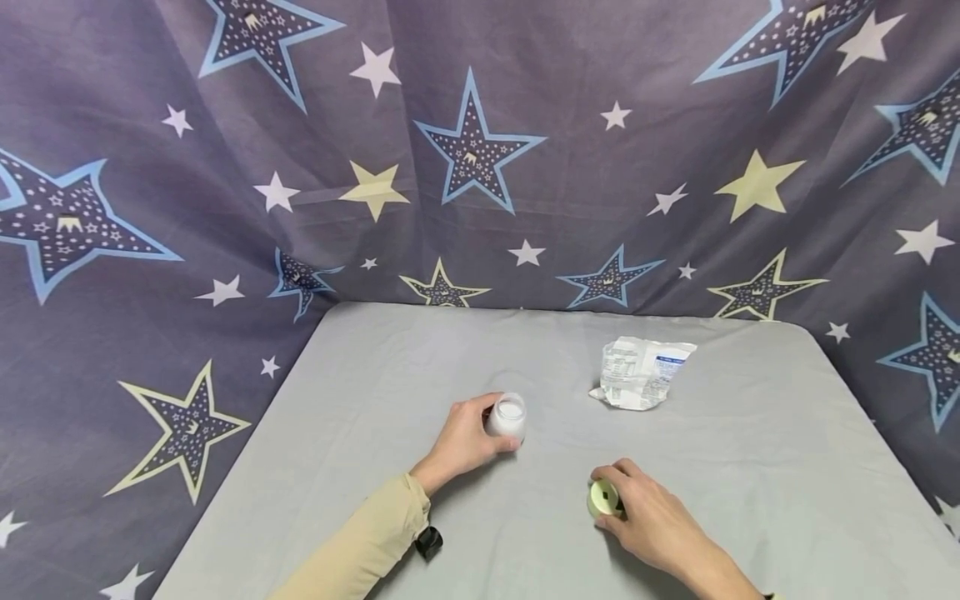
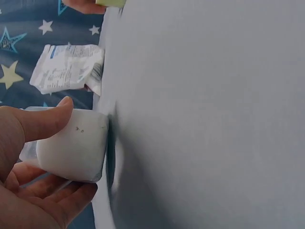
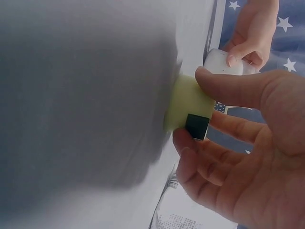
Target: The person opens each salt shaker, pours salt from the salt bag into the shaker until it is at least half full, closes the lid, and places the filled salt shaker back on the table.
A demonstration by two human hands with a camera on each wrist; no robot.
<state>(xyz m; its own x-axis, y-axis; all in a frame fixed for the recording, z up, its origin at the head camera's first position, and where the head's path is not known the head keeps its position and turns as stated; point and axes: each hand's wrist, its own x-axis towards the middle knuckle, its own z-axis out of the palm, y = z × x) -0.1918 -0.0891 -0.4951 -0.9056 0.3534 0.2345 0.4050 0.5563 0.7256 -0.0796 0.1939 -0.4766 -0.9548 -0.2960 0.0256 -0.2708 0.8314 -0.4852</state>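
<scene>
My left hand (image 1: 463, 440) grips a small clear jar (image 1: 507, 422) with white contents, near the middle of the table. Its mouth faces up with no lid on it. In the left wrist view, thumb and fingers wrap the jar (image 2: 76, 143) from both sides, its base close to the tabletop. Off to the right and nearer the front, my right hand (image 1: 654, 518) holds a pale green round lid (image 1: 602, 498) by its rim. A dark square (image 3: 197, 126) shows on the lid's side in the right wrist view. Whether the lid touches the table is unclear.
A crumpled white printed packet (image 1: 641, 373) lies toward the back right of the grey cloth-covered table (image 1: 750, 433). Behind and at the sides hangs a dark star-patterned curtain (image 1: 555, 200). Something black (image 1: 429, 542) shows by the left sleeve (image 1: 367, 533).
</scene>
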